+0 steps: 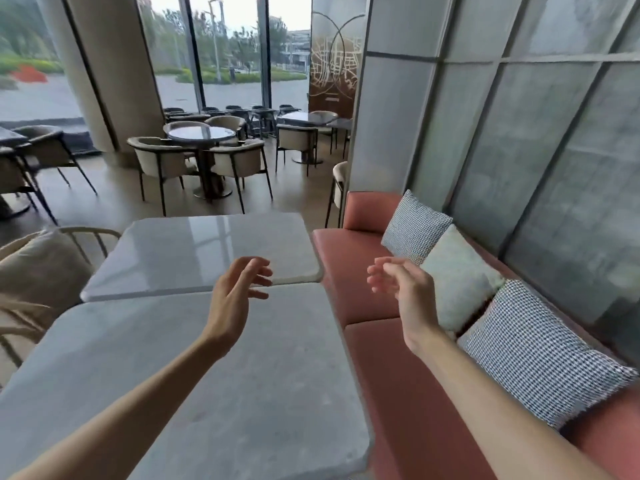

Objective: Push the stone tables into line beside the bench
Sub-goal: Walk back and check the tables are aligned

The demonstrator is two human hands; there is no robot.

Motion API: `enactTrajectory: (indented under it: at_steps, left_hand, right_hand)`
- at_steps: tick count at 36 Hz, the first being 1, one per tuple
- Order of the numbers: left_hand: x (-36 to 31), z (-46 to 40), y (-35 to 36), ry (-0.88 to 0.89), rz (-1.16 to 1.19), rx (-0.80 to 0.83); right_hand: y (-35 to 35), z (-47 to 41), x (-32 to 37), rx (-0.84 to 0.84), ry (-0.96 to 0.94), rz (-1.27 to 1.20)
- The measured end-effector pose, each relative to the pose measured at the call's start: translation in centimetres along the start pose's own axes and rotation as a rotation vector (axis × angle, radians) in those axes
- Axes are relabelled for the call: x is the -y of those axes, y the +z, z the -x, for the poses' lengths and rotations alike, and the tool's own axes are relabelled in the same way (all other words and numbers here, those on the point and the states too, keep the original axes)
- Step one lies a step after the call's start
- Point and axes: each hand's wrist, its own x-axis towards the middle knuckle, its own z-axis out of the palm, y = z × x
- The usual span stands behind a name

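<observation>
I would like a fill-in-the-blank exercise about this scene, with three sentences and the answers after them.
1. The bench beside the stone tables has a seat of ____ colour.
2. On the bench lie ____ cushions.
3. The left hand and the right hand are both ____ and hold nothing above the near table and the bench; the far table lies beyond.

Missing words: red; three; open

Hands (pixel 239 292) over stone tables (pixel 194 358)
</observation>
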Motion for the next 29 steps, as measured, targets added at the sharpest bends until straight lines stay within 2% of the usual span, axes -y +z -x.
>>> enactTrajectory:
  at_steps: [5, 11, 20, 29]
  left_hand:
    - [2.9, -2.3, 1.5, -0.066, -0.009, -0.212]
    - [6.4, -3.5, 2.1, -0.117, -0.027, -0.358]
    - [16.0, -7.4, 3.4, -0.324, 0.028, -0.476]
    - [23.8, -6.9, 4.5, -0.573, 0.087, -0.638]
  right_hand:
    - [0.5, -7.1, -2.7, 0.107, 0.026, -0.013]
    - [3.0, -13.8, -7.2, 0.16, 0.117, 0.002]
    - [5.6, -18.7, -17.8, 0.236, 0.318, 0.132]
    - [7.5, -20.8, -26.3, 0.435, 0.509, 0.375]
